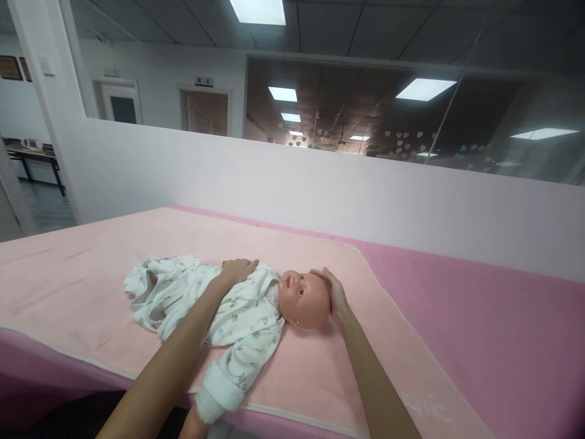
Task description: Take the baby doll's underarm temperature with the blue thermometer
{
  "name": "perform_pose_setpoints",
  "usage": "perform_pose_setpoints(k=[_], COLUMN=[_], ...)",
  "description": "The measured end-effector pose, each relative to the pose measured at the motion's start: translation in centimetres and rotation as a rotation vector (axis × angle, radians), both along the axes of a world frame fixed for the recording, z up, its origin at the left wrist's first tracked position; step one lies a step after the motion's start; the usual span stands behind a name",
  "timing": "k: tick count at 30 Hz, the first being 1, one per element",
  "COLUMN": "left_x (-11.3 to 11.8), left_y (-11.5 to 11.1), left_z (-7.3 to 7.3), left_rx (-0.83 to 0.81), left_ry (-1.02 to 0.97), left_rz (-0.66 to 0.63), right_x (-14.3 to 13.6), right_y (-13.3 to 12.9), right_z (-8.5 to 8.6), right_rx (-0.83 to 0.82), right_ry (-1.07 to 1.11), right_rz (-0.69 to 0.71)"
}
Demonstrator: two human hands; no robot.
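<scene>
A baby doll [304,300] lies on its back on a pink mat [320,372], its head to the right and its legs to the left. It wears a white printed outfit [249,317]. Across the doll's chest, my left hand [238,270] rests with its fingers laid flat on the cloth. My right hand [333,291] is cupped against the top of the doll's head, its fingers spread along the far side. One sleeved arm of the doll hangs toward the near edge of the mat.
Beneath the mat is a darker pink surface [516,317]. A white low wall [292,183] with glass above it runs behind. At the far left, a table [34,153] stands beyond a doorway.
</scene>
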State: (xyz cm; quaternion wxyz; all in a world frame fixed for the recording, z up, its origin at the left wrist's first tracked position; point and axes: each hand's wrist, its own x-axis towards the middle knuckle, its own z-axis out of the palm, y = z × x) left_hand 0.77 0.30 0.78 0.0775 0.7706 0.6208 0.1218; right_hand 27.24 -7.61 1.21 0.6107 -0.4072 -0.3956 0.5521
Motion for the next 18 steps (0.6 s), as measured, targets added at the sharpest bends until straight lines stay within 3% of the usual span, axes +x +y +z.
perform_pose_setpoints(k=[5,11,15,18], left_x=[0.0,0.0,0.0,0.0], left_y=[0.1,0.1,0.0,-0.1], left_z=[0.1,0.0,0.0,0.0], left_rx=[-0.003,-0.007,-0.002,-0.003], left_ry=[0.005,0.002,0.000,-0.001], left_rz=[0.005,0.011,0.005,0.003], right_x=[1.6,-1.0,-1.9,-1.2], right_y=[1.2,-1.0,-2.1,-1.4], right_z=[-0.6,0.3,1.1,0.8], right_rx=[0.112,0.044,0.046,0.053], right_ry=[0.080,-0.098,-0.090,-0.114], right_rz=[-0.154,0.065,0.074,0.082])
